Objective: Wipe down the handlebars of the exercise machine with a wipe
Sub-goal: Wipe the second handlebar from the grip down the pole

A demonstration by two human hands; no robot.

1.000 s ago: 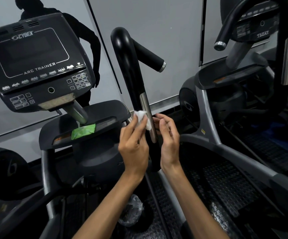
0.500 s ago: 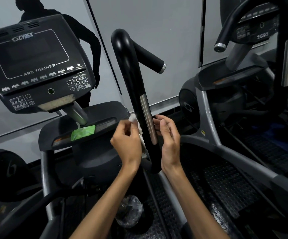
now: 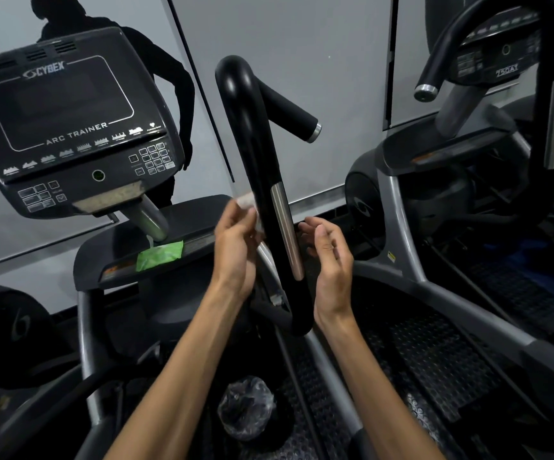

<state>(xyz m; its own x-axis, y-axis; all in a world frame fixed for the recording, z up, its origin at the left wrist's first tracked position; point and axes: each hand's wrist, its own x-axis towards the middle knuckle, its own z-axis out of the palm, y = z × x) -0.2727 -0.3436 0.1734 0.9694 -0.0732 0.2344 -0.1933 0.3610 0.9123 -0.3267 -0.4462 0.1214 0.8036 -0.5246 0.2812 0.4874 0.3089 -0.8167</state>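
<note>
A black curved handlebar (image 3: 252, 137) with a silver sensor strip (image 3: 287, 234) rises in the middle of the head view. My left hand (image 3: 235, 247) pinches a white wipe (image 3: 247, 202) just left of the bar, beside the strip's upper end. On the bar's right side my right hand (image 3: 330, 263) hovers with loosely curled fingers, close to the strip but holding nothing. A side grip (image 3: 288, 109) with a silver cap branches off to the right.
The Cybex Arc Trainer console (image 3: 69, 127) stands at the left, with a green wipe packet (image 3: 159, 255) on the tray below it. A crumpled plastic bag (image 3: 245, 406) lies down between the foot plates. A second machine (image 3: 488, 127) fills the right side.
My left hand has pulled the wipe off the silver strip to the bar's left side. The right hand has opened slightly away from the bar.
</note>
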